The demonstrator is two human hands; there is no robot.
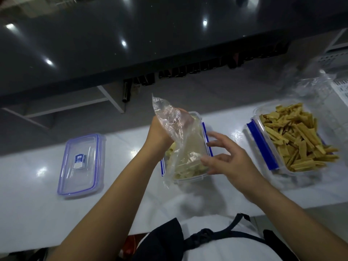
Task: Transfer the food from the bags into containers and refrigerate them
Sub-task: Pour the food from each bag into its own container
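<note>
A clear plastic bag (175, 129) with pale food pieces hangs tilted, its lower end inside a clear container with blue clips (208, 142) at the centre of the white counter. My left hand (160, 132) grips the bag's upper end. My right hand (226, 157) has its fingers spread, with the fingertips touching the bag's lower part at the container's right rim. Pale yellow food pieces (188, 172) lie in the container under the bag. To the right, a second container (263, 146) stands open and heaped with tan food strips (299, 142).
A clear lid with blue edging and a label (81, 164) lies flat on the counter (37, 213) at the left. An empty crumpled clear bag (308, 85) lies at the back right beside a white perforated basket (339, 87). A dark glossy raised counter (113, 44) runs behind.
</note>
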